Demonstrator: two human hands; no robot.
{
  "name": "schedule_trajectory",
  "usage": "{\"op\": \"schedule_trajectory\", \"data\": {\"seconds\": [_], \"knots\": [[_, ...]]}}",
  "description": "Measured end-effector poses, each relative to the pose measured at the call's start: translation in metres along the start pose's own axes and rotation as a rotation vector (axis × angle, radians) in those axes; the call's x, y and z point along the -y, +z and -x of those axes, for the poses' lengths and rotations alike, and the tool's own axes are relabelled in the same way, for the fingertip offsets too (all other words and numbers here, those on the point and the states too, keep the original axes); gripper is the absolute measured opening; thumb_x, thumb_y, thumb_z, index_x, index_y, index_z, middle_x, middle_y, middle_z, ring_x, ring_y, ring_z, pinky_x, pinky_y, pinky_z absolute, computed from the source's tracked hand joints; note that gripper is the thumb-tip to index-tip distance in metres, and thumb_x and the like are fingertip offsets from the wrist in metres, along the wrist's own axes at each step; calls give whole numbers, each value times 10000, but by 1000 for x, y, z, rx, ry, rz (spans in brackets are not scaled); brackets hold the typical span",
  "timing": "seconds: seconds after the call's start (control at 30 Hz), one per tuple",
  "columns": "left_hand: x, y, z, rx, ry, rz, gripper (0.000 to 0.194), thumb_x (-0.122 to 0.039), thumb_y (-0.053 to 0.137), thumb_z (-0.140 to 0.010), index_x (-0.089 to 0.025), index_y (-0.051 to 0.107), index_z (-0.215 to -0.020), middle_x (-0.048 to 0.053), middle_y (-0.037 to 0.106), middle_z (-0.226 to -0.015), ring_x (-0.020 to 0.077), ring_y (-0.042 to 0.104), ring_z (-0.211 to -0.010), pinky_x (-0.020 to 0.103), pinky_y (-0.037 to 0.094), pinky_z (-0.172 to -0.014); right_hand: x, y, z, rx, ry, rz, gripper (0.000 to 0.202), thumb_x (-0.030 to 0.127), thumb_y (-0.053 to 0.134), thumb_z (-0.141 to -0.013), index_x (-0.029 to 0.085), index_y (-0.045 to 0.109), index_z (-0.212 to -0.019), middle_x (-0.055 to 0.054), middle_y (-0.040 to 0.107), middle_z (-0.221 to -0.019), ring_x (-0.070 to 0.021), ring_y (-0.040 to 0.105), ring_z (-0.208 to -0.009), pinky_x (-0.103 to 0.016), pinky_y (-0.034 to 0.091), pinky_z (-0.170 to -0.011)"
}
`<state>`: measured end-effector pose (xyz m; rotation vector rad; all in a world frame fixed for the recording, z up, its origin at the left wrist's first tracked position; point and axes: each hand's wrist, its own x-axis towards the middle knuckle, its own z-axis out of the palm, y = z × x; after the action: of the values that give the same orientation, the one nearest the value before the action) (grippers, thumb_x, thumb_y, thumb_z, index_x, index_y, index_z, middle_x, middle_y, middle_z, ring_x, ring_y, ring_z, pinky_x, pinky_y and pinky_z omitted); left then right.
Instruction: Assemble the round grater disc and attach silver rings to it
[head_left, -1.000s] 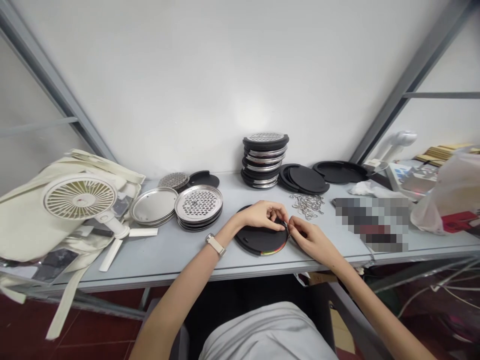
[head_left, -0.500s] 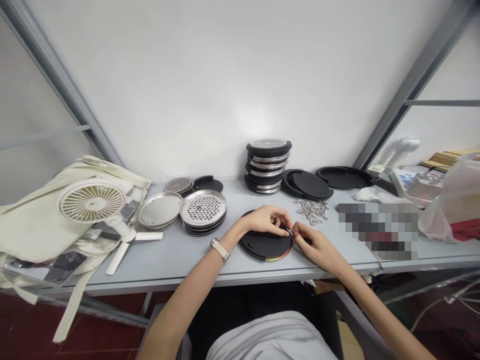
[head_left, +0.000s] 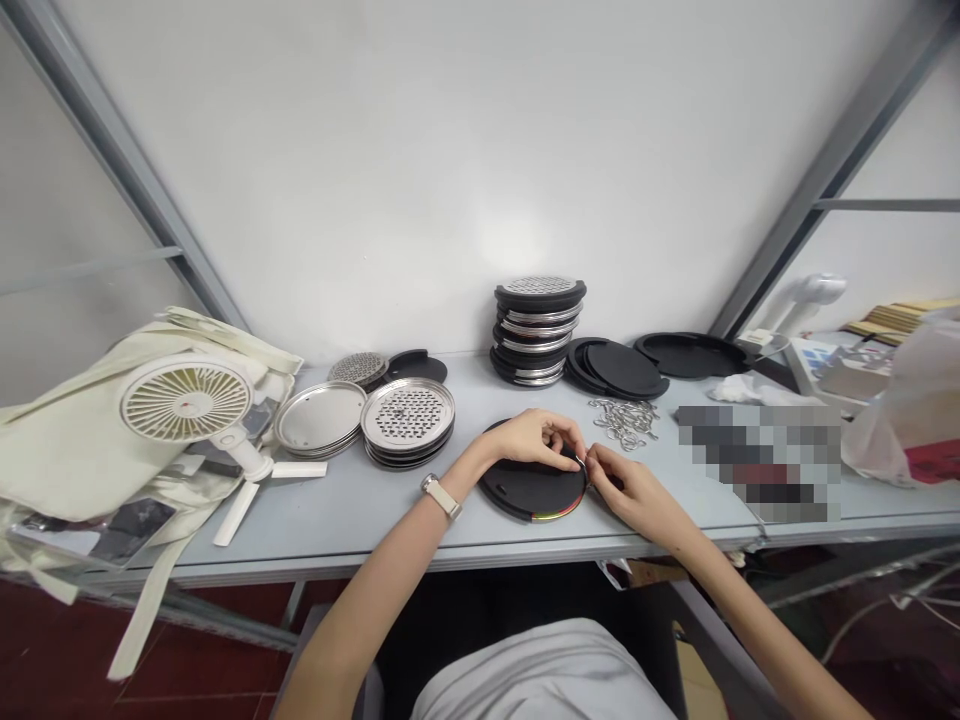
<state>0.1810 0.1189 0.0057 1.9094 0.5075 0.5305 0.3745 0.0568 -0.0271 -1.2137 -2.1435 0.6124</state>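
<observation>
Lying flat on the grey table point(head_left: 360, 520) near its front edge, a round black disc point(head_left: 529, 488), with a thin band of red, yellow and green showing along the rim nearest the body; being round, no long axis to tell, broad face up. Resting over the disc's far half, the left hand point(head_left: 534, 438), fingers curled and pressed together at the disc's right rim, a pale watch point(head_left: 439, 494) on the wrist. Meeting it from the right, the right hand point(head_left: 628, 487), thumb and forefinger closed in a pinch on a small metal ring point(head_left: 583, 462) right at the disc's edge; too small to tell which way the ring's opening faces. Just behind the hands, a loose heap of metal rings point(head_left: 624, 420). Farther back, a stack of black-and-silver discs point(head_left: 537, 328), with flat black lids point(head_left: 615, 368) beside it to the right. Off to the left, a pile of perforated metal plates point(head_left: 408, 420), plain metal trays point(head_left: 318, 418) next to them, and a small white fan point(head_left: 187, 402) leaning on a cream cloth bag point(head_left: 67, 440).
</observation>
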Motion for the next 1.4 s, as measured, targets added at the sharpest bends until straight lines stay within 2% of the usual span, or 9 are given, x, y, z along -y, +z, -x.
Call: {"op": "schedule_trajectory", "data": {"seconds": [0.33, 0.53, 0.77, 1.03, 1.17, 1.4], "knots": [[-1, 1, -2, -13, -47, -44, 222, -214, 707, -666, -131, 638, -861, 27, 622, -849, 68, 448, -649, 220, 379, -641, 1, 0, -1, -12, 0, 48, 259, 351, 334, -937, 225, 422, -729, 22, 511, -594, -148, 470, -542, -255, 361, -537], [-4, 2, 0, -22, -27, -91, 239, -198, 687, -679, -140, 599, -894, -1, 572, -817, 61, 419, -632, 203, 364, -600, 5, -2, -2, -4, -16, 55, 267, 339, 320, -945, 225, 422, -726, 17, 536, -618, -151, 498, -564, -257, 370, -562], [-7, 4, 2, -59, -96, -119, 257, -218, 692, -662, -156, 564, -876, -55, 474, -649, 57, 418, -575, 194, 326, -556, 5, -1, -2, -15, -2, 62, 299, 349, 320, -943, 221, 410, -689, 23, 532, -586, -143, 486, -531, -254, 355, -529], [-3, 4, 1, -63, -26, -93, 220, -227, 694, -650, -149, 585, -824, -24, 566, -739, 44, 429, -560, 197, 351, -557, 4, -1, -2, 12, 1, 54, 304, 345, 320, -945, 212, 413, -688, 23, 533, -599, -138, 485, -549, -249, 348, -541], [-4, 4, 1, -76, -26, -73, 209, -220, 705, -636, -136, 588, -787, -17, 584, -743, 36, 415, -544, 196, 349, -543, 5, -2, -1, 4, -5, 63, 281, 319, 336, -929, 216, 384, -672, 34, 489, -579, -132, 459, -533, -243, 329, -524], [0, 3, -1, -66, -6, -45, 224, -246, 713, -632, -129, 591, -778, -2, 596, -773, 36, 426, -544, 204, 365, -547, 5, -2, -1, 3, 11, 39, 268, 322, 336, -923, 217, 387, -682, 31, 499, -597, -134, 458, -544, -245, 342, -534]]}}
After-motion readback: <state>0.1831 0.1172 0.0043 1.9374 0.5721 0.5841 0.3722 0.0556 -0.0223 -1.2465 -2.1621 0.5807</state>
